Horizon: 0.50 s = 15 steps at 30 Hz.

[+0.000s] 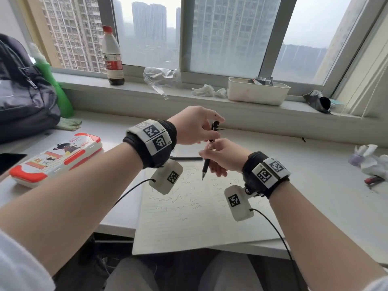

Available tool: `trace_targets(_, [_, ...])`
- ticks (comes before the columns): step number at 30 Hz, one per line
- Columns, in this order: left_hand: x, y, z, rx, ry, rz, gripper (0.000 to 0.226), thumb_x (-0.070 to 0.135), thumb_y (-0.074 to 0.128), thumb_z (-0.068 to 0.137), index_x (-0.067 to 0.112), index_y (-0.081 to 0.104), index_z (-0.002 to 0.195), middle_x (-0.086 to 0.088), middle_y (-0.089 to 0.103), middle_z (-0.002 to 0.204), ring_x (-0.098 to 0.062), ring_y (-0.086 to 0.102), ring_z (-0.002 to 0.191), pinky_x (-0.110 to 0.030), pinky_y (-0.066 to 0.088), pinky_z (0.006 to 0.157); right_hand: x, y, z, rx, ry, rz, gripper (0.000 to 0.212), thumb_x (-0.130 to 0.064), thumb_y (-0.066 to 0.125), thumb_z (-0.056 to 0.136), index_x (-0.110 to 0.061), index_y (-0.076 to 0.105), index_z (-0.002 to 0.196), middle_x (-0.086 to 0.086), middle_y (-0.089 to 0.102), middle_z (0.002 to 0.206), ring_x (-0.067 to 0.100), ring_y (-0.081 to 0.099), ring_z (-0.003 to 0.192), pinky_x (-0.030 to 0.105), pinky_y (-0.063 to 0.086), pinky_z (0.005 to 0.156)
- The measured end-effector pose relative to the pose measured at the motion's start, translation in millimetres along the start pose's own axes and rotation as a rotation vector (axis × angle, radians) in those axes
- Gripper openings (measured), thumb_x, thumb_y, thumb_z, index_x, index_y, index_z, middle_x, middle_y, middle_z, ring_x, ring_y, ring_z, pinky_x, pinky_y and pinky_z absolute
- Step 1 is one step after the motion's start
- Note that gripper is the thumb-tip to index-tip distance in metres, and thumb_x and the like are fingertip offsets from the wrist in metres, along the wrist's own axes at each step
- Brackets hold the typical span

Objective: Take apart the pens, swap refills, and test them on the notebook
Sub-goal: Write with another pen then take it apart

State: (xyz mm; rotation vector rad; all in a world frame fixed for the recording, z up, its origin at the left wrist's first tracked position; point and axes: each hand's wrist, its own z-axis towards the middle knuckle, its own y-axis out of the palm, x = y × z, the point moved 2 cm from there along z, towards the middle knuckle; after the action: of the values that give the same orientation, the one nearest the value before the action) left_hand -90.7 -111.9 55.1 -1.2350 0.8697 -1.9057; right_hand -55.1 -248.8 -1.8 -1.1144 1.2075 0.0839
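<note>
Partly hidden by the curled fingers, the join between the two halves of the pen (pixel 210 148) is hard to make out. Left hand (pixel 194 127) pinches the black upper barrel near its clip; right hand (pixel 223 157) grips the lower section, tip pointing down above the scribbled notebook (pixel 189 217). A second pen (pixel 185 158) lies beyond the page's top edge.
</note>
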Motion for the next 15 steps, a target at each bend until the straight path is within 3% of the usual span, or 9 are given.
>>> trace_targets(4, [-15, 8, -6, -0.153, -0.115, -0.046, 0.060, 0.055, 0.063, 0.084, 0.032, 0.048, 0.137, 0.004, 0.074, 0.090, -0.007, 0.072, 0.069, -0.020, 0.058, 0.057, 17, -13, -3, 0.083, 0.072, 0.063, 0.027, -0.022, 0.052, 0.097, -0.002, 0.062, 0.081, 0.001, 0.066, 0.053, 0.016, 0.062, 0.044, 0.024, 0.048, 0.041])
trace_targets(9, [-47, 27, -29, -0.342, -0.256, 0.132, 0.038, 0.059, 0.060, 0.085, 0.034, 0.065, 0.114, 0.009, 0.071, 0.113, -0.008, 0.067, 0.095, -0.029, 0.052, 0.088, 58, -32, -16, 0.167, 0.157, 0.380, 0.016, -0.019, 0.070, 0.088, -0.008, 0.059, 0.086, 0.004, 0.066, 0.058, 0.018, 0.063, 0.050, 0.026, 0.051, 0.046])
trace_targets(13, [-55, 56, -44, -0.526, -0.344, 0.178, 0.041, 0.052, 0.062, 0.087, 0.037, 0.062, 0.125, 0.006, 0.063, 0.128, -0.013, 0.060, 0.111, -0.036, 0.046, 0.100, 84, -29, -25, 0.187, 0.231, 0.511, 0.014, -0.013, 0.070, 0.086, -0.005, 0.062, 0.093, 0.009, 0.069, 0.070, 0.022, 0.068, 0.060, 0.028, 0.055, 0.053])
trace_targets(15, [-56, 63, -48, -0.559, -0.346, 0.217, 0.043, 0.051, 0.063, 0.087, 0.041, 0.060, 0.128, 0.006, 0.059, 0.128, -0.014, 0.056, 0.111, -0.032, 0.043, 0.095, 91, -26, -28, 0.177, 0.240, 0.549, 0.009, -0.009, 0.070, 0.084, -0.007, 0.064, 0.090, 0.009, 0.068, 0.071, 0.022, 0.068, 0.062, 0.029, 0.056, 0.056])
